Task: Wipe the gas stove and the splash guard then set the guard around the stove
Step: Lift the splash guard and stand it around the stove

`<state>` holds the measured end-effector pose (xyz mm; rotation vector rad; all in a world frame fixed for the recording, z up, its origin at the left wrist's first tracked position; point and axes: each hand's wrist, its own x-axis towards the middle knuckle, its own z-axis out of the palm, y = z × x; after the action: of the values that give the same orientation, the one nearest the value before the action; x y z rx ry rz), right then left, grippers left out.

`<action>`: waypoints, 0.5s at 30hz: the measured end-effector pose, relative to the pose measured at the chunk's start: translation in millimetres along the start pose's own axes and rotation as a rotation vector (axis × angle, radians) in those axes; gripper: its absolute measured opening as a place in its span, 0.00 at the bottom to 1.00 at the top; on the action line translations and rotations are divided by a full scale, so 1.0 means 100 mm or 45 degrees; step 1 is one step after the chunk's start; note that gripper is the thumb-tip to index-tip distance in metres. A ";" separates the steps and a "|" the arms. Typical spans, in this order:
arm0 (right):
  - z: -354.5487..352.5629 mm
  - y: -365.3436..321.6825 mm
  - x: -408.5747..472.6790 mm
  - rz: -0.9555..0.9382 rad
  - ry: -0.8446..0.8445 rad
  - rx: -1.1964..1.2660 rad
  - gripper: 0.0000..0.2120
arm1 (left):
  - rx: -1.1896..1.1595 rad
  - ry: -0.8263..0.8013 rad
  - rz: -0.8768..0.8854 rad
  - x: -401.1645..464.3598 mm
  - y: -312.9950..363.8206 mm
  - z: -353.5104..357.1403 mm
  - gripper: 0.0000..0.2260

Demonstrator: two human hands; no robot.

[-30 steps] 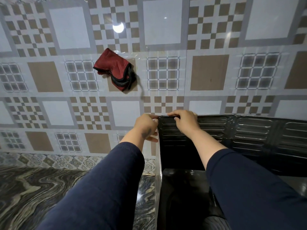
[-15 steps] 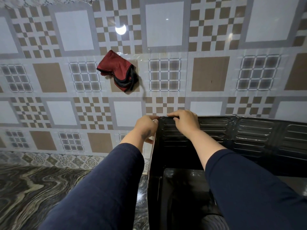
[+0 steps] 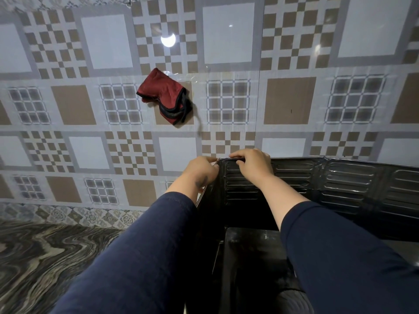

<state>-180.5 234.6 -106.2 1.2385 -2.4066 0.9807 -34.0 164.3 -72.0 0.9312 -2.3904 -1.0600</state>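
The black ribbed splash guard point(image 3: 344, 184) stands upright along the tiled wall behind the black gas stove point(image 3: 251, 250), with a side panel folded forward at the stove's left. My left hand point(image 3: 201, 172) grips the top of the left side panel at the corner. My right hand point(image 3: 252, 165) pinches the top edge of the back panel just right of that corner. Both arms in dark blue sleeves hide much of the stove top.
A red cloth with black trim point(image 3: 165, 96) hangs on the patterned tile wall point(image 3: 288, 100) above and left of my hands. The swirled dark marble counter point(image 3: 49, 264) stretches out to the left of the stove.
The guard's left side panel has swung outward to the left, away from the stove. Both hands stay at the top corner.
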 end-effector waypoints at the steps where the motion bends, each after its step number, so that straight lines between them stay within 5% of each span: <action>1: 0.00 0.00 0.00 -0.001 0.001 -0.002 0.13 | 0.011 -0.007 -0.001 0.00 0.00 0.00 0.18; 15: -0.02 -0.05 0.00 -0.031 -0.013 -0.025 0.14 | 0.164 -0.015 -0.033 -0.03 0.07 0.02 0.24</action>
<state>-176.7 233.5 -102.6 1.2656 -2.3971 0.9440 -35.9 170.3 -68.2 1.0043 -2.4877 -0.9318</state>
